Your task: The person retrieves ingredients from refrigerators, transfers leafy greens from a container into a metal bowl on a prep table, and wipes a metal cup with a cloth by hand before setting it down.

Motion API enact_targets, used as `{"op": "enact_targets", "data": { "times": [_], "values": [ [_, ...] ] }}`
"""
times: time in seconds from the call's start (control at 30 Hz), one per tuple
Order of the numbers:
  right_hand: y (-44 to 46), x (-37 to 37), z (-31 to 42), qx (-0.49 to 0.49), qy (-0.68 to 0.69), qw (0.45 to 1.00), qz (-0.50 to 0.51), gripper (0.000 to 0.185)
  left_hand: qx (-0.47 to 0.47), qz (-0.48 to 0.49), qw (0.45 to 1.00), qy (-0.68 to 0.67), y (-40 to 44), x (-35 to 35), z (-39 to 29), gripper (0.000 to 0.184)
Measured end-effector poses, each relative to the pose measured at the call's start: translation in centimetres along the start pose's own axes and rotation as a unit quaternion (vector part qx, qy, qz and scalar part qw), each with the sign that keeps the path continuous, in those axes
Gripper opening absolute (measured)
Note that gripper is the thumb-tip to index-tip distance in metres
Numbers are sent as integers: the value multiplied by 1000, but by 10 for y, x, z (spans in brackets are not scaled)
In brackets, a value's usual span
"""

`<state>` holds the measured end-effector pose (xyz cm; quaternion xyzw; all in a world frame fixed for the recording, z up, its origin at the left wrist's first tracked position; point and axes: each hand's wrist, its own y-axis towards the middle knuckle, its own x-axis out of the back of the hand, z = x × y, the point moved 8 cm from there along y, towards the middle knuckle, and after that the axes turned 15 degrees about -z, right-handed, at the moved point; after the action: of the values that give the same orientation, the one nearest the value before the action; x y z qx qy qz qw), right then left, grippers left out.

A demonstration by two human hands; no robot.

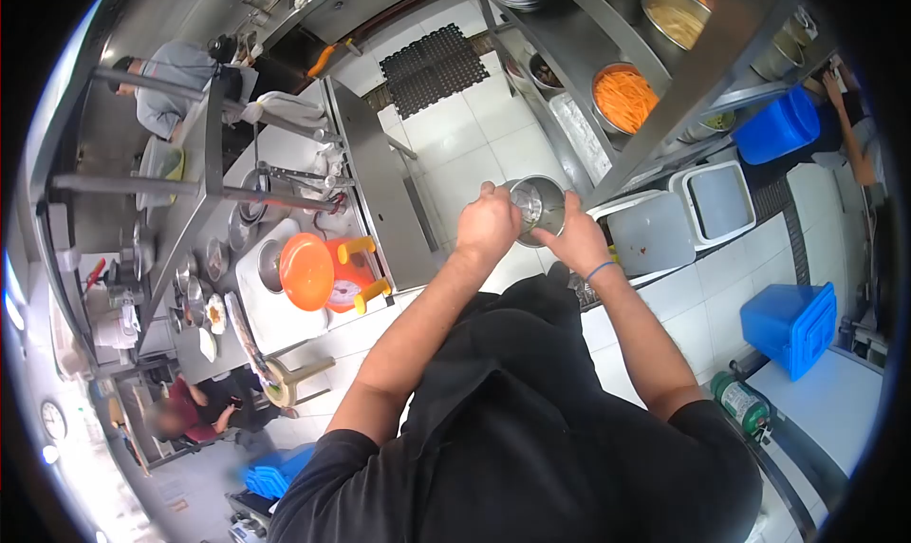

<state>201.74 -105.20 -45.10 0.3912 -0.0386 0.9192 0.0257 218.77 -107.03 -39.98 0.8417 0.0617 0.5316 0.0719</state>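
Observation:
A round metal container (548,194) is held over the floor in front of my body. My right hand (575,241), with a blue band at the wrist, grips its near right side, thumb over the rim. My left hand (488,224) is closed at the container's left edge, fingers curled. A clear, shiny piece (526,201) shows inside the container beside my left fingers; I cannot make out its kind or whether those fingers also hold it. Some small greenish bits lie in the container.
On the left counter stand an orange kitchen scale (349,275) and an orange bowl (307,271). Shelves on the right hold a bowl of shredded carrot (624,99). Grey bins (651,232) stand at my right. A person (176,85) works far left; another (195,405) is lower left.

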Motion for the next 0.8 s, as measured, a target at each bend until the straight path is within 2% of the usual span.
{"op": "enact_targets", "data": {
  "times": [0.03,0.07,0.17,0.2,0.27,0.3,0.37,0.4,0.5,0.6,0.67,0.73,0.77,0.8],
  "values": [
    [-2,-9,7,-3,-26,1000,-9,51,0,-9,1000,-2,-1,14,3,19],
    [-2,-10,16,11,5,998,-54,41,-1,-16,1000,-4,-4,27,8,20],
    [-9,-10,42,12,102,992,-69,39,34,19,997,-69,-19,74,34,32],
    [-15,-4,56,20,122,988,-92,35,93,7,979,-183,-25,79,61,38],
    [-36,11,97,35,117,988,-93,33,203,-5,892,-403,-37,79,110,50],
    [-46,14,116,45,111,988,-93,32,243,39,830,-500,-46,72,120,57],
    [-65,9,155,95,101,984,-110,31,311,123,666,-667,-59,72,127,73],
    [-73,5,176,122,93,980,-127,31,269,212,614,-711,-66,79,120,82],
    [-93,8,228,161,34,974,-159,38,266,266,503,-778,-79,100,132,81],
    [-118,34,294,264,-78,929,-249,41,252,230,469,-815,-79,116,138,76],
    [-136,44,324,316,-102,903,-274,36,239,193,439,-844,-73,130,141,71],
    [-148,48,344,381,-122,864,-306,24,198,190,449,-850,-63,146,140,70],
    [-150,48,349,412,-129,850,-300,25,178,187,456,-852,-60,153,138,70],
    [-152,50,354,445,-135,835,-294,27,196,171,477,-839,-57,154,139,69]
  ]
}}
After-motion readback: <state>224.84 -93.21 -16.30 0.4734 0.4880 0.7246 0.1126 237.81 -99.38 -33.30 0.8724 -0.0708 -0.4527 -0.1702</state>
